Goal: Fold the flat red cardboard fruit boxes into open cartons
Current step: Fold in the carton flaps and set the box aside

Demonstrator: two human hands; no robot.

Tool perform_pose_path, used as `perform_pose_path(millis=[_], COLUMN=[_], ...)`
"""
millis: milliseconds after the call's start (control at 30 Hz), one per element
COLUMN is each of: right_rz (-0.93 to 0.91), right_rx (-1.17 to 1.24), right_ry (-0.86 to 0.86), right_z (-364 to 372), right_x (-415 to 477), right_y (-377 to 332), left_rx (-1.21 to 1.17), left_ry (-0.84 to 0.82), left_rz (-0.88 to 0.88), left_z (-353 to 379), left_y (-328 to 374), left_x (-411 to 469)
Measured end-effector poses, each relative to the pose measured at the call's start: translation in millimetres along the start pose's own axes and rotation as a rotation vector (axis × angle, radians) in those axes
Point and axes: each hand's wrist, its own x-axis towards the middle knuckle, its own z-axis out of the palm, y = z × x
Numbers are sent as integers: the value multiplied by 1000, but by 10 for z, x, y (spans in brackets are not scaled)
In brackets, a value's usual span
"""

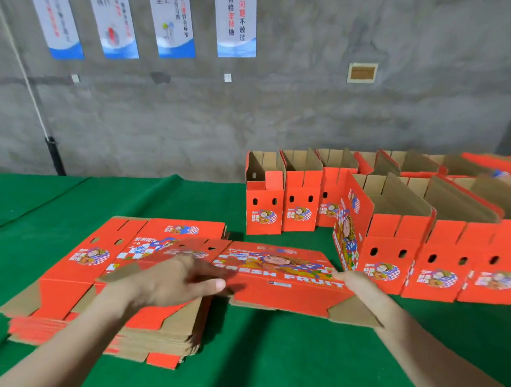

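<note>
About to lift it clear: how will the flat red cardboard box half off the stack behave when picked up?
Probably light and stiff: the flat red cardboard box juts off the stack of flat red boxes without sagging. Its brown end flap sits on a crease, so it may hinge. The printed face looks glossy, so the right hand's grip could slip.

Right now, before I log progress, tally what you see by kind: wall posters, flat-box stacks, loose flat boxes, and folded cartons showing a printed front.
wall posters: 4
stack of flat boxes: 1
loose flat box, gripped by the right hand: 1
folded cartons with a front showing: 6 (more behind, uncountable)
Total: 12
</note>
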Motion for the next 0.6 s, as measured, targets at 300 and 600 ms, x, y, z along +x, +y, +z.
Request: perform_pose_path(millis=[300,600], right_rz=[16,-898], right_rx=[708,354], right_ry=[-185,174], right_z=[-952,-1066], right_x=[-185,-743], right_y=[187,-4], left_rx=[663,577], left_ry=[394,325], left_rz=[263,325], left_z=[-305,-490], left_y=[917,1460], left_x=[550,1021])
